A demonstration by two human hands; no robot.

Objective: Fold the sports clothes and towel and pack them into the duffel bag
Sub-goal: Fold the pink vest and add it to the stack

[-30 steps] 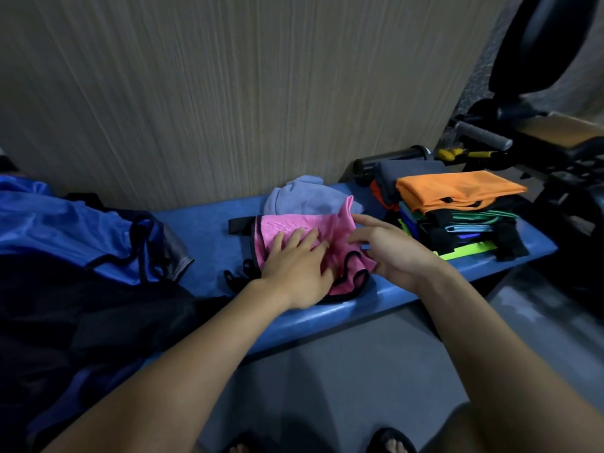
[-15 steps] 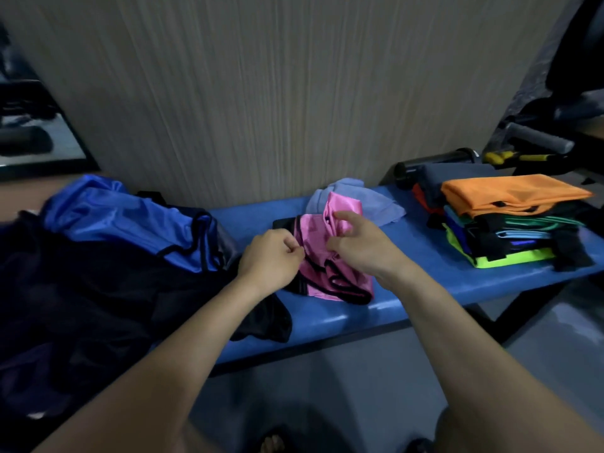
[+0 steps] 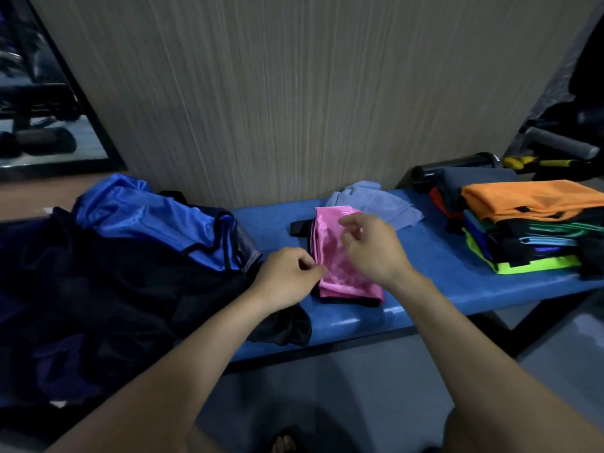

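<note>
A pink garment with black trim (image 3: pixel 340 273) lies folded into a narrow strip on the blue bench (image 3: pixel 441 286). My left hand (image 3: pixel 287 276) pinches its left edge with curled fingers. Above the garment's middle my right hand (image 3: pixel 372 250) hovers with loosely curled fingers, holding nothing. Behind the garment lies a crumpled light blue towel (image 3: pixel 379 204). A stack of folded sports clothes (image 3: pixel 529 230), orange on top and neon green at the bottom, sits at the bench's right end. The dark duffel bag (image 3: pixel 98 305) with blue fabric (image 3: pixel 157 223) lying on it fills the left.
A wood-grain wall (image 3: pixel 294 93) rises right behind the bench. Black exercise equipment (image 3: pixel 555 142) and a yellow-handled tool (image 3: pixel 536 162) stand at the back right. A mirror (image 3: pixel 39 109) is at the far left. Grey floor lies in front.
The pink garment has been folded from a wide spread into a narrow strip. My left hand went from pressing flat to pinching its edge; my right hand let go and lifted.
</note>
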